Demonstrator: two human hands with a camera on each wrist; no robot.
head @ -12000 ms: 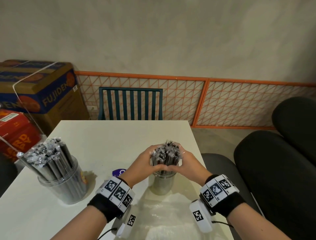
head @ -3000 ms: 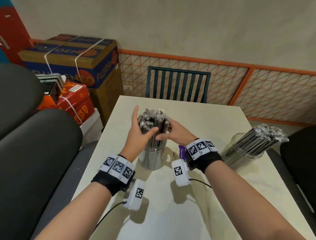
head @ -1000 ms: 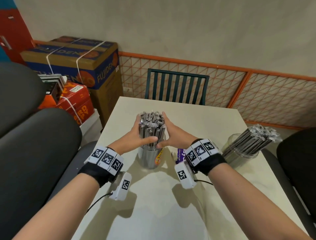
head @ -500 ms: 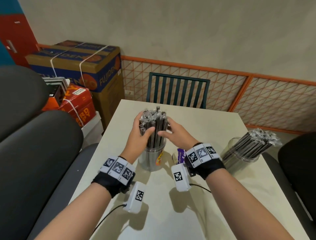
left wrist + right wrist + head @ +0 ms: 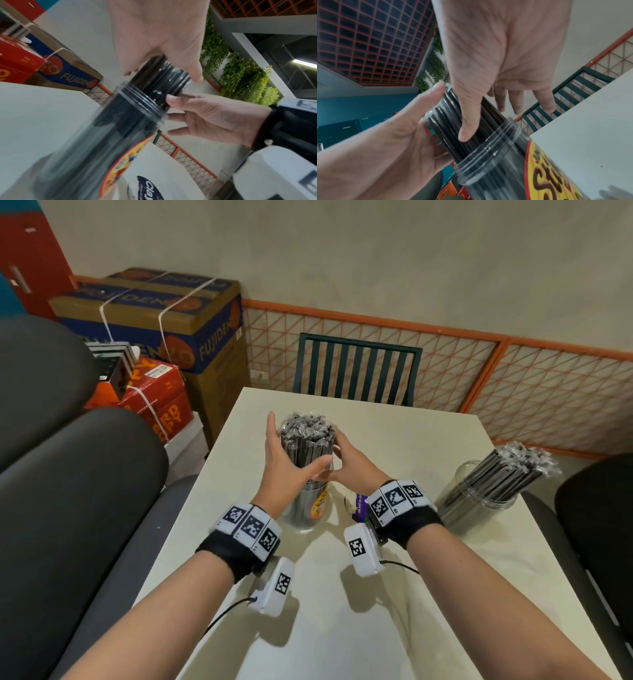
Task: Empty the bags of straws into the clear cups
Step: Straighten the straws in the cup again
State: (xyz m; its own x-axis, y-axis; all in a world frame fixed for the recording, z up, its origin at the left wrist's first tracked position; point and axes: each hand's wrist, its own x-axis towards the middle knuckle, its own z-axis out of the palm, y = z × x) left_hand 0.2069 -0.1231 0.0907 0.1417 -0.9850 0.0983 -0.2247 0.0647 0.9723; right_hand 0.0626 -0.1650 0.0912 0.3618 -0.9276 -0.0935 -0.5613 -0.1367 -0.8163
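A clear cup (image 5: 308,508) (image 5: 102,135) (image 5: 496,162) with a yellow label stands at mid-table. It is packed with a bundle of black wrapped straws (image 5: 306,436) (image 5: 164,75) (image 5: 450,121) that rises well above the rim. My left hand (image 5: 281,453) (image 5: 159,40) (image 5: 393,142) lies against the bundle's left side, fingers straight up and thumb across the front. My right hand (image 5: 352,463) (image 5: 214,117) (image 5: 496,47) presses the right side with straight fingers. A second clear cup (image 5: 476,508) at the right holds leaning straws (image 5: 513,467).
A small purple packet (image 5: 359,505) lies on the white table (image 5: 342,628) between the cup and my right wrist. A green chair (image 5: 356,371) stands at the far edge. Black chairs (image 5: 68,508) flank both sides, with cardboard boxes (image 5: 154,320) at the back left.
A straw that stuck up above the bundle half a second ago now sits level with the others. My left fingers have straightened upward, and both hands stay against the bundle.
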